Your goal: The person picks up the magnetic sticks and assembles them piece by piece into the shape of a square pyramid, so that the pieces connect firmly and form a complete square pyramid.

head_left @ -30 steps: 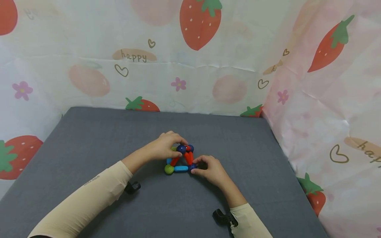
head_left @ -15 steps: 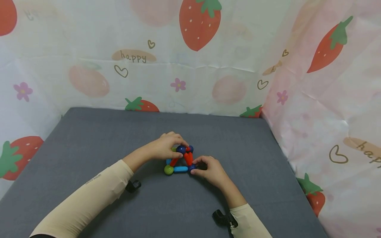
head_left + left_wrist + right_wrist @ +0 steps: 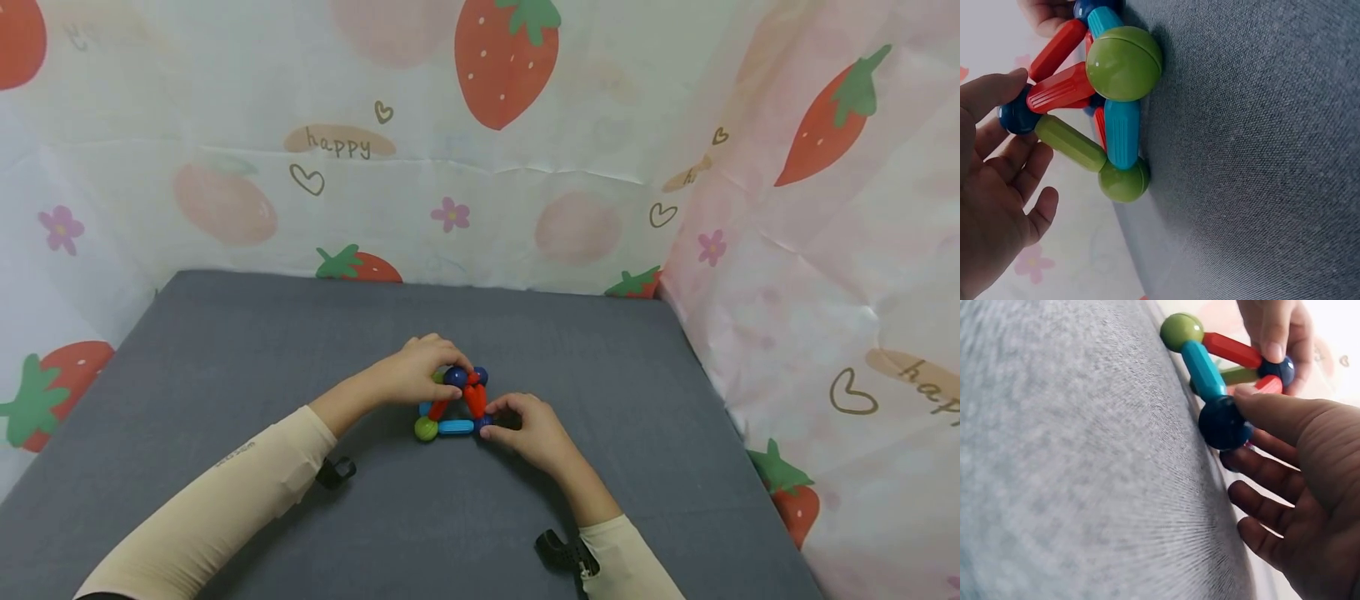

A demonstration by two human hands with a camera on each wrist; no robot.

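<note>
On the grey table stands a small frame of coloured balls joined by rods, seen in all views. My left hand (image 3: 416, 368) pinches the dark blue ball (image 3: 1017, 112) at its top between thumb and fingers. With thumb and fingertips, my right hand (image 3: 531, 427) grips the dark blue ball (image 3: 1224, 423) at the near right base corner. A green ball (image 3: 426, 429) forms the near left corner, joined to the right one by a light blue rod (image 3: 456, 427). Red rods (image 3: 1060, 87) and a green rod (image 3: 1071, 142) slope up to the top ball. Behind sits another green ball (image 3: 1124, 181).
The grey cloth-covered table (image 3: 300, 333) extends around the frame on all sides. Printed strawberry sheets (image 3: 506, 167) hang behind it and along the right. Dark wrist-camera mounts (image 3: 336, 472) jut from below both sleeves.
</note>
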